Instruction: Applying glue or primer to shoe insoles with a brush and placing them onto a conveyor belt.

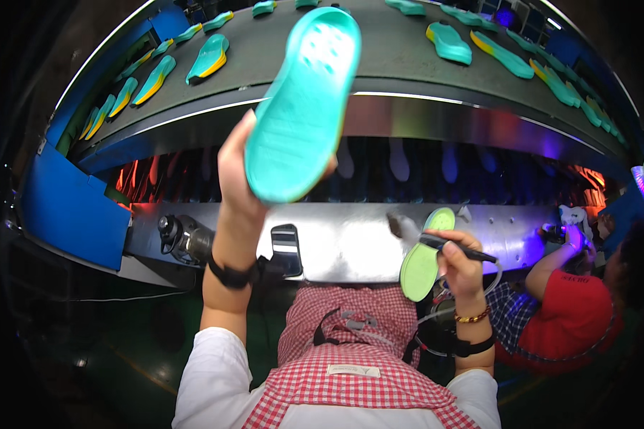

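Observation:
My left hand is raised, its fingers wrapped round a teal shoe sole. The sole's inner face shows, with a cluster of small bright marks near its upper end; most of my fingers are hidden behind it. Lower right, my right hand grips a black-handled brush that trails a pale tube. Its pale, dark-tipped bristles are blurred and point left. Below the brush handle lies a light green sole, partly over the near edge of the metal bench; the brush crosses over it.
Teal and yellow soles line a dark conveyor belt beyond the bench. Beneath it, more soles show in a slot with a red glow. A phone and a bottle stand left. A person in red works at right.

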A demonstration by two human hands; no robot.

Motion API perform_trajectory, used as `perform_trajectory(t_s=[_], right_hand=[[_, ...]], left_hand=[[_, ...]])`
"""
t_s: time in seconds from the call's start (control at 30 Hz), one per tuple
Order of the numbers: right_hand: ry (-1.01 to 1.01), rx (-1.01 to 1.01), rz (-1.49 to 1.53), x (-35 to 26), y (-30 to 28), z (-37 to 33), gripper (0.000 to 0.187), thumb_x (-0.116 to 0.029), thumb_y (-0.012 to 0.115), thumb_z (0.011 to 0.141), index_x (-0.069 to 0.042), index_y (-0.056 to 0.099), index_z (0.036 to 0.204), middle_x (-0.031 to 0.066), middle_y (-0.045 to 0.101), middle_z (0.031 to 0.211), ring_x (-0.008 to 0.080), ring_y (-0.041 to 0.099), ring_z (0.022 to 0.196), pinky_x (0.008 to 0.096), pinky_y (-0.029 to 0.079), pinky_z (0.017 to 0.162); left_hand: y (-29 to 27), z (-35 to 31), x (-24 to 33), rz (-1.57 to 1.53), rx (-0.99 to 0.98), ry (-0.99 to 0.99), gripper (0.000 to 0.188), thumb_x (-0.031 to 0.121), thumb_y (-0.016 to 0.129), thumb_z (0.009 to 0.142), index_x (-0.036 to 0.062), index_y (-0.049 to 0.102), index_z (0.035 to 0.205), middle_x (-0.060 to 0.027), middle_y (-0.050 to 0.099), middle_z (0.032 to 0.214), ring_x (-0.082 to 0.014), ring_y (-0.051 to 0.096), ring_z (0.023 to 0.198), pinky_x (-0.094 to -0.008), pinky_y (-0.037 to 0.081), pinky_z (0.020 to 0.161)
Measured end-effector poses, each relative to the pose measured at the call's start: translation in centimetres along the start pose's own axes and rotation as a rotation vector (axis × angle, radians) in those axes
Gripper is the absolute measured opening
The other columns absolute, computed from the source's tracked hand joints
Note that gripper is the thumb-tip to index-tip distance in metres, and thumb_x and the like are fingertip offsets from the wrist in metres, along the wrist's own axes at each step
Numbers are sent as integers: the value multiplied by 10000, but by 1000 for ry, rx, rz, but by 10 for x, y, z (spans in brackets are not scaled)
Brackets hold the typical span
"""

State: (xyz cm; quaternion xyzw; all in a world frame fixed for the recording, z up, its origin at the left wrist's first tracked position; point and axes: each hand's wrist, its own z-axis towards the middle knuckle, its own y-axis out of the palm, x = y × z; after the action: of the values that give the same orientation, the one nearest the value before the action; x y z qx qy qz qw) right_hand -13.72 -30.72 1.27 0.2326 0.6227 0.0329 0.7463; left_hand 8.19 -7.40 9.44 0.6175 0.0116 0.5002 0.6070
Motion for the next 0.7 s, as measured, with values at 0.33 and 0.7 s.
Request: perform_trajectory(t_s=[0.33,0.7], right_hand=[[92,149,82,25,-41,-4,277,56,590,772,52,566,1048,184,598,1054,166,605,831,236,486,723],[122,260,108,42,-73,-11,213,79,598,748,49,609,959,153,629,982,193,604,910,280,458,860]], left_hand=[[-10,122,24,377,461,37,769,348,516,838,-55,127,1364,-207,215,1409,-274,271,1294,-366,252,1048],[-30,269,32,2782,197,-412,752,364,475,858,69,51,1405,-181,162,1437,-316,187,1325,-428,206,1060]])
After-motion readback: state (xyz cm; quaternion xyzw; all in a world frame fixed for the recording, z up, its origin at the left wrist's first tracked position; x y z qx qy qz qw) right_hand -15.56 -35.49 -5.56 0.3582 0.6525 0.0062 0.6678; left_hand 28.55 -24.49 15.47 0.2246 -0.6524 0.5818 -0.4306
